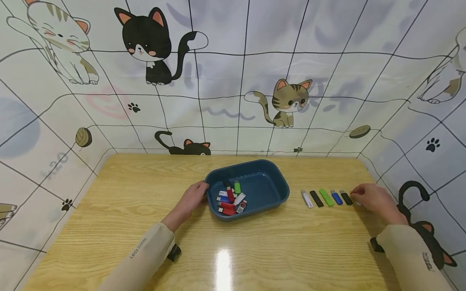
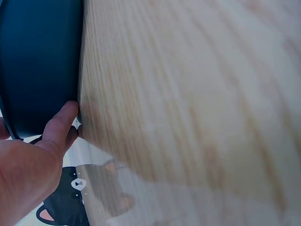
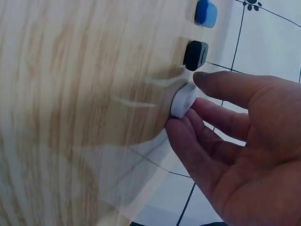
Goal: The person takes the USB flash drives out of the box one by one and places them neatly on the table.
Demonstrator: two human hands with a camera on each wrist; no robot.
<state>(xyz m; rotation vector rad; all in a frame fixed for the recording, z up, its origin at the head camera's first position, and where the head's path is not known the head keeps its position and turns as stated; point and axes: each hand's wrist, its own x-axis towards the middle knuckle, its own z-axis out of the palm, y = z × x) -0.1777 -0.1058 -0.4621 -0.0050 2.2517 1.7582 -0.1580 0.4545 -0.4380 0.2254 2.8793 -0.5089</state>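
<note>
My left hand [image 1: 192, 196] grips the left end of a dark blue plastic basin [image 1: 271, 194]. In the left wrist view a finger [image 2: 61, 125] presses the basin's outer wall. Several USB sticks, among them a red stick [image 1: 228, 206] and a green one [image 1: 237, 187], lie heaped in the basin's left half. At the right end of a row on the table, my right hand [image 1: 375, 200] holds a white USB stick [image 3: 183, 100] between thumb and fingers, low at the tabletop. Beside it lies a black USB stick [image 1: 346, 197].
Leftward along the row lie a blue USB stick [image 1: 336, 197], a green stick [image 1: 326, 197], a black stick [image 1: 316, 199] and a white stick [image 1: 307, 199], side by side. A cat-patterned cloth [image 1: 225, 81] surrounds the wooden table [image 1: 255, 250] at the back and sides.
</note>
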